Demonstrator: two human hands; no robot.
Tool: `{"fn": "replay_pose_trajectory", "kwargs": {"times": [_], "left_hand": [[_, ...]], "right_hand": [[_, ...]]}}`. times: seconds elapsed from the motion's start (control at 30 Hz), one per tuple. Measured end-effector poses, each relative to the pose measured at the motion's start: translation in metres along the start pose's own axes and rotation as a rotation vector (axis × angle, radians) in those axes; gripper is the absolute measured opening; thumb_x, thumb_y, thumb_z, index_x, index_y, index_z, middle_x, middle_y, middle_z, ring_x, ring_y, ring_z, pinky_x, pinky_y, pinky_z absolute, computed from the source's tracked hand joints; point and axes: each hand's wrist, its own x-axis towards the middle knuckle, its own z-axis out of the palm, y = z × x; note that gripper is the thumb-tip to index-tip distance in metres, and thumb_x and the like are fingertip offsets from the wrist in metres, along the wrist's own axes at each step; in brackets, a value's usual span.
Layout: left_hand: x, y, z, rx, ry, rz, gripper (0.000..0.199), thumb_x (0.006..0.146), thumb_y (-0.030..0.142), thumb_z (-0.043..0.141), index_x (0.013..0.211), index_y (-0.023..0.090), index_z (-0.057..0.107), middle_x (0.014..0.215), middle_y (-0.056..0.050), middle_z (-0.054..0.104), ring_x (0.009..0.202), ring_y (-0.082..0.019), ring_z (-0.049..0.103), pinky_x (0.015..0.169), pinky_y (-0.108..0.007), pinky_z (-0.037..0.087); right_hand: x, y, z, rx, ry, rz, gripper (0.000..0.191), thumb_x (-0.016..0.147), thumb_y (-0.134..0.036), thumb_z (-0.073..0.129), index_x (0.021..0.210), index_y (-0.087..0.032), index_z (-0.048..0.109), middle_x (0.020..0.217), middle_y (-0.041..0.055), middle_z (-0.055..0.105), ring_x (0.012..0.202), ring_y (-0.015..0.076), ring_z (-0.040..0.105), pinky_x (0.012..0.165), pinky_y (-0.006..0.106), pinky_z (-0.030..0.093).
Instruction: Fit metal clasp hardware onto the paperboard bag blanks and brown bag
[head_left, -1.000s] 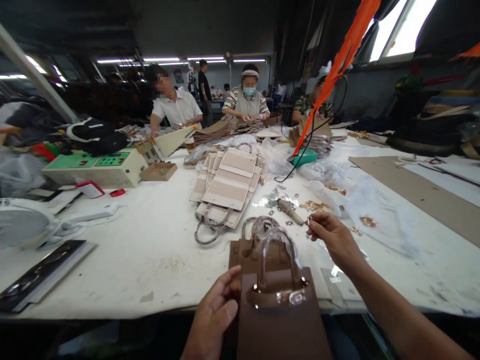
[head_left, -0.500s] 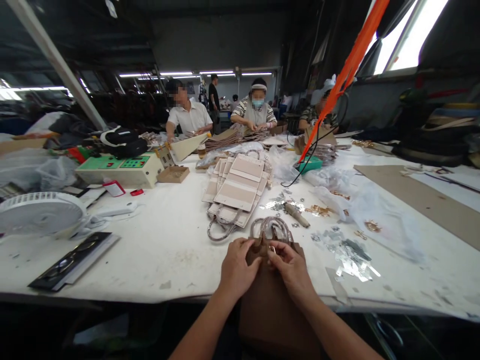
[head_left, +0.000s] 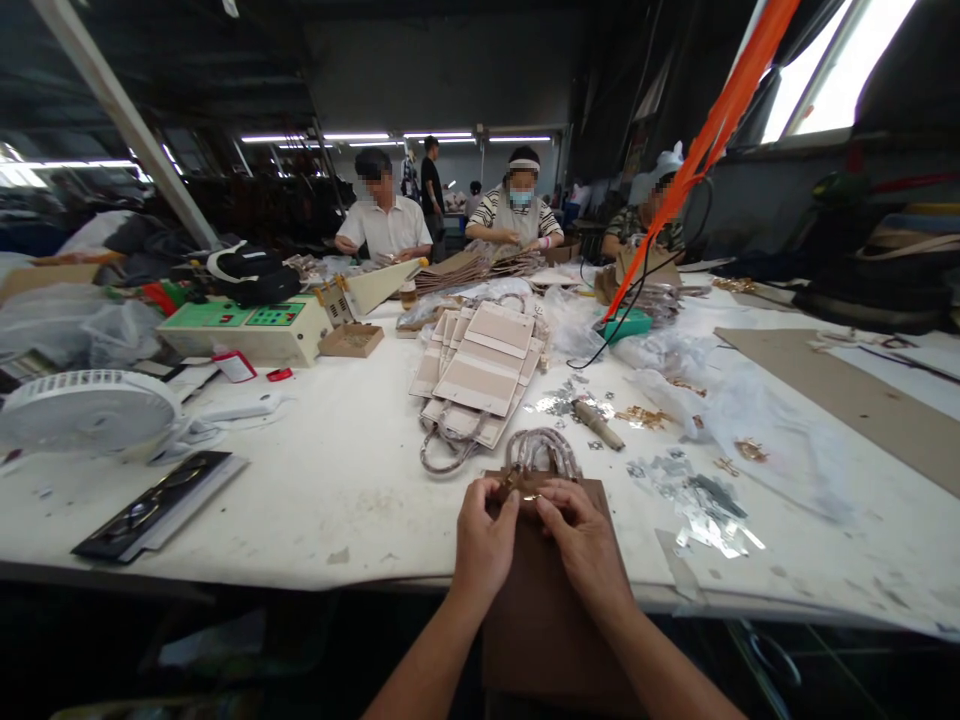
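Bag (head_left: 551, 595), brown, with plastic-wrapped handles (head_left: 545, 437); lower centre of the frame, at the near edge of the table (head_left: 337, 530). Right hand (head_left: 579, 530): thumb and fingertips together on a small gold metal piece (head_left: 529, 498) at the bag's upper front. Left hand (head_left: 484, 540): fingers bent against the bag's upper left; cannot tell whether clamped. Pale panels (head_left: 484, 365), stacked: centre. Silver plates (head_left: 716, 515), loose: lower right. Fan (head_left: 90, 410), white: left edge. Co-worker (head_left: 386, 225), white-shirted: upper centre.

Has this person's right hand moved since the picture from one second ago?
Yes. Judged against the tan stick, the right hand has come leftward and closer in, to the top of the brown bag.
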Motion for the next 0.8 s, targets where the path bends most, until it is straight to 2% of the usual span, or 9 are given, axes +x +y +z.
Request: {"fn": "replay_pose_trajectory", "kwargs": {"times": [0.07, 0.13, 0.23, 0.33, 0.43, 0.57, 0.7, 0.8], "left_hand": [[-0.002, 0.000, 0.000, -0.177, 0.080, -0.147, 0.026, 0.088, 0.042, 0.068, 0.099, 0.020, 0.062, 0.090, -0.003, 0.067, 0.085, -0.020, 0.063, 0.083, -0.033, 0.049], [-0.003, -0.001, -0.003, -0.348, 0.136, -0.314, 0.040, 0.083, 0.046, 0.073, 0.110, 0.017, 0.064, 0.097, -0.005, 0.071, 0.091, -0.021, 0.066, 0.086, -0.034, 0.050], [-0.005, -0.002, -0.009, -0.517, 0.042, -0.478, 0.048, 0.079, 0.051, 0.077, 0.108, 0.013, 0.069, 0.098, -0.009, 0.074, 0.091, -0.023, 0.068, 0.085, -0.036, 0.051], [-0.009, -0.003, -0.015, -0.554, -0.068, -0.500, 0.046, 0.079, 0.056, 0.077, 0.094, 0.013, 0.071, 0.090, -0.008, 0.074, 0.085, -0.023, 0.068, 0.080, -0.035, 0.051], [-0.012, -0.001, -0.018, -0.555, -0.092, -0.522, 0.046, 0.078, 0.058, 0.078, 0.092, 0.015, 0.072, 0.088, -0.007, 0.074, 0.083, -0.022, 0.068, 0.077, -0.034, 0.051], [-0.017, 0.003, -0.014, -0.592, -0.014, -0.489, 0.046, 0.075, 0.058, 0.080, 0.091, 0.015, 0.074, 0.088, -0.007, 0.075, 0.086, -0.023, 0.069, 0.083, -0.035, 0.052], [-0.021, 0.007, -0.009, -0.586, 0.080, -0.414, 0.041, 0.077, 0.053, 0.080, 0.091, 0.015, 0.075, 0.092, -0.006, 0.075, 0.094, -0.023, 0.068, 0.091, -0.036, 0.049], [-0.024, 0.010, -0.008, -0.576, 0.089, -0.382, 0.036, 0.081, 0.050, 0.077, 0.094, 0.016, 0.076, 0.096, -0.006, 0.075, 0.099, -0.023, 0.066, 0.094, -0.035, 0.048]], "right_hand": [[0.000, -0.003, 0.000, -0.064, 0.004, -0.021, 0.037, 0.088, -0.059, 0.070, 0.095, -0.023, 0.078, 0.114, 0.0091, 0.071, 0.096, 0.0267, 0.066, 0.068, 0.033, 0.056], [0.000, -0.006, 0.000, -0.058, -0.039, 0.039, 0.038, 0.090, -0.059, 0.069, 0.100, -0.023, 0.077, 0.094, 0.0066, 0.072, 0.080, 0.0229, 0.065, 0.063, 0.031, 0.054], [0.000, -0.009, 0.002, 0.048, -0.106, 0.170, 0.044, 0.089, -0.061, 0.070, 0.106, -0.021, 0.076, 0.072, 0.0018, 0.067, 0.061, 0.0179, 0.061, 0.055, 0.028, 0.049], [-0.002, -0.009, 0.003, 0.123, -0.139, 0.239, 0.050, 0.084, -0.063, 0.074, 0.108, -0.019, 0.074, 0.070, 0.0013, 0.067, 0.056, 0.0169, 0.062, 0.048, 0.025, 0.045], [-0.005, -0.010, 0.002, 0.092, -0.165, 0.212, 0.047, 0.084, -0.062, 0.075, 0.101, -0.018, 0.075, 0.074, 0.0040, 0.071, 0.062, 0.0190, 0.066, 0.053, 0.027, 0.050], [-0.007, -0.012, 0.001, -0.091, -0.174, 0.080, 0.036, 0.090, -0.055, 0.070, 0.093, -0.019, 0.074, 0.075, 0.0044, 0.072, 0.068, 0.0203, 0.067, 0.064, 0.031, 0.055], [-0.007, -0.014, 0.004, -0.204, -0.141, -0.040, 0.033, 0.091, -0.045, 0.069, 0.115, -0.021, 0.071, 0.087, 0.0048, 0.074, 0.073, 0.0221, 0.070, 0.068, 0.034, 0.057], [-0.008, -0.018, 0.006, -0.313, -0.118, -0.120, 0.030, 0.091, -0.040, 0.067, 0.116, -0.023, 0.072, 0.092, 0.0057, 0.076, 0.078, 0.0239, 0.071, 0.073, 0.036, 0.058]]}}
